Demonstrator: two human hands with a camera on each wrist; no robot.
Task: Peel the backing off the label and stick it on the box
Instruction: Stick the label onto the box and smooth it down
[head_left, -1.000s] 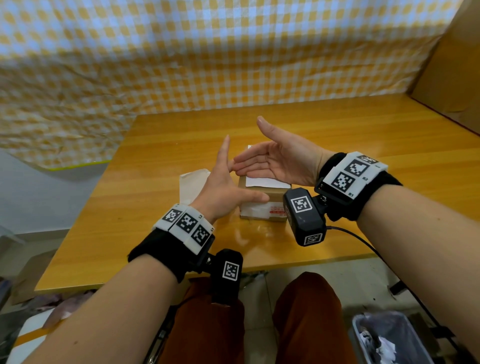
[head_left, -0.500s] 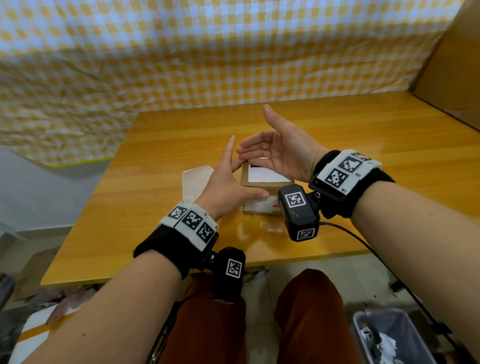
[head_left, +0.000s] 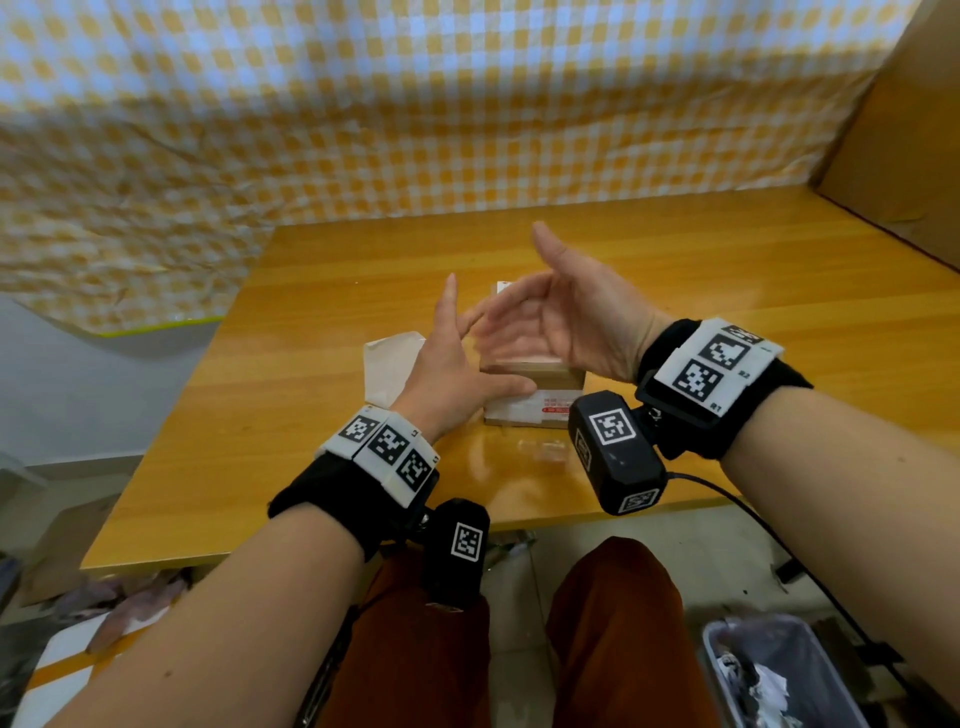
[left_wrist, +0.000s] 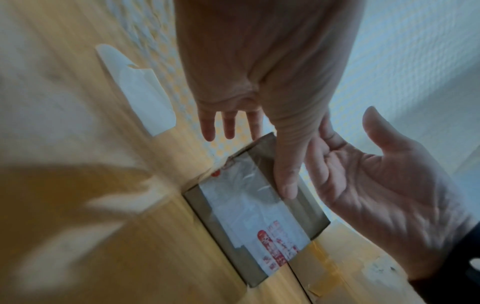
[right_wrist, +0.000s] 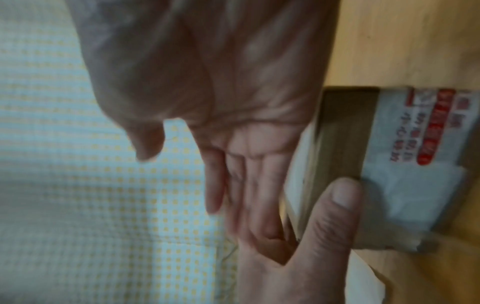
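Progress looks near its end, as far as these views let me judge. The box (head_left: 530, 387) sits on the tabletop (head_left: 727, 291) near the front edge, and a white label (head_left: 503, 287) seems to lie on its top face — only a far corner peeks out past the fingers, at about 12 o'clock from the box. The peeled backing (head_left: 387, 366) lies flat on the wood at about 9 o'clock from the box, just beside it, so the peeling step appears done.

The left hand (head_left: 447, 371) has its grip apart: fingers straight, thumb laid along the box's near top edge, steadying it. The right hand (head_left: 561, 325) hovers palm-inward over the top, fingers straight and blurred with motion, its grip apart too and holding nothing — whether the fingers touch the label I cannot tell.

What is left, by my reading, is only pressing the label down flat. Whether its edges are fully stuck is hidden under the hands
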